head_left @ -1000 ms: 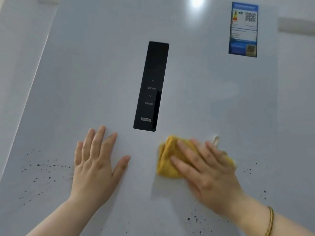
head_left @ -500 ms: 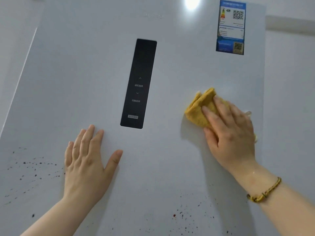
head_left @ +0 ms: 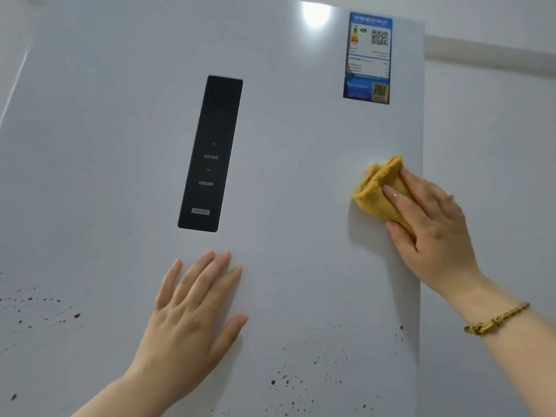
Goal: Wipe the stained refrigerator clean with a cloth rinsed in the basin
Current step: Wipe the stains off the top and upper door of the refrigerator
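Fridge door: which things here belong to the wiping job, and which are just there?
Job: yellow cloth; right hand pressing it to the refrigerator door; left hand flat on the door; dark stain specks low down.
Just there: black control panel; blue energy label; bracelet on the right wrist.

The right hand (head_left: 433, 224) presses a folded yellow cloth (head_left: 379, 191) flat on the white fridge (head_left: 285, 145), near its right edge. The left hand (head_left: 192, 311) lies flat on the fridge, fingers straight, just under the black panel (head_left: 210, 152). Dark spots (head_left: 285, 382) dot the fridge lower down.
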### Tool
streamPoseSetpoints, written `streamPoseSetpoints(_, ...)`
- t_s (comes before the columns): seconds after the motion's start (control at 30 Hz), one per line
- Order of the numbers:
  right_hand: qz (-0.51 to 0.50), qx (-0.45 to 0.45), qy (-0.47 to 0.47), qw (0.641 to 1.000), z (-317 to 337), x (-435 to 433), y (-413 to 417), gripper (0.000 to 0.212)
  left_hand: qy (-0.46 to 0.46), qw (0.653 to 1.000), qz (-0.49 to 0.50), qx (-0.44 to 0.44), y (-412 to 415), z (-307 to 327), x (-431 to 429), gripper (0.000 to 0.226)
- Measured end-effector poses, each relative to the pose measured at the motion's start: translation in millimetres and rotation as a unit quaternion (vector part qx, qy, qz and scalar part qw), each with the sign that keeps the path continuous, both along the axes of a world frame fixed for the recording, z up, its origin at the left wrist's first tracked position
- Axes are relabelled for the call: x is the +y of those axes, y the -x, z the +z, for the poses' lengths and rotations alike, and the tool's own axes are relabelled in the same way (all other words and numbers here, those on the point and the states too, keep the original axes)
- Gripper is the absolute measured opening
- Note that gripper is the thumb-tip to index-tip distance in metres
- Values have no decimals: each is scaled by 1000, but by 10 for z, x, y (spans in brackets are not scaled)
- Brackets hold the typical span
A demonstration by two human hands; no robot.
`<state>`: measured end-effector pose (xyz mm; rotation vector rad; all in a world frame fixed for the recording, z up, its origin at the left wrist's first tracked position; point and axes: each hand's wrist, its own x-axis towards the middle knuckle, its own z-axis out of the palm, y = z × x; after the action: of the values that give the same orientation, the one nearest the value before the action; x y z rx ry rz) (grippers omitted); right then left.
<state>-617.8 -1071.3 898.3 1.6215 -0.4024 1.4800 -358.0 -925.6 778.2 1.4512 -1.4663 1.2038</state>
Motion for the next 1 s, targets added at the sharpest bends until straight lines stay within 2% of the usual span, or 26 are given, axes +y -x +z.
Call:
streamPoseSetpoints(0.07, 14, -41, -21, 999, -168, 17, -80, 42, 3, 1000, 1, 8, 6, -19, -38, 56)
streamPoseSetpoints(0.13, 5, -22, -6, 1000, -454, 46, -154, 38, 11, 1000, 2, 12, 15, -27, -50, 56)
streamPoseSetpoints(0.3, -17, 128, 38, 991, -1230, 52, -124, 35, 17, 1000, 3, 15, 38, -31, -85, 58)
streamPoseSetpoints(0.43, -50, 209, 81, 973, -1116, 46, 12, 34, 13, 1000, 9, 10, 32, -41, -102, 58)
streamPoseSetpoints(0.5, -52, 172, 65, 982, -869, 29, 33, 37, 15, 1000, 10, 10, 21, -50, -96, 57)
streamPoseSetpoints(0.6, -9, 6, -23, 1000, -623, 40, -66, 39, 18, 1000, 5, 6, 18, -61, -87, 53)
streamPoseSetpoints(0.67, 14, -91, -59, 994, -642, 83, -209, 40, 23, 1000, -3, 4, 14, -60, -90, 51)
streamPoseSetpoints(0.73, 8, -111, -54, 992, -775, 135, -309, 42, 29, 1000, -9, 4, 18, -57, -89, 50)
streamPoseSetpoints(0.83, -6, -52, -22, 998, -1186, 159, -413, 38, 44, 999, -11, -1, 18, -51, -86, 41)
streamPoseSetpoints(1.0, -45, 108, 55, 992, -1807, 146, -417, 34, 30, 999, 14, -19, 13, -49, -2, 46)
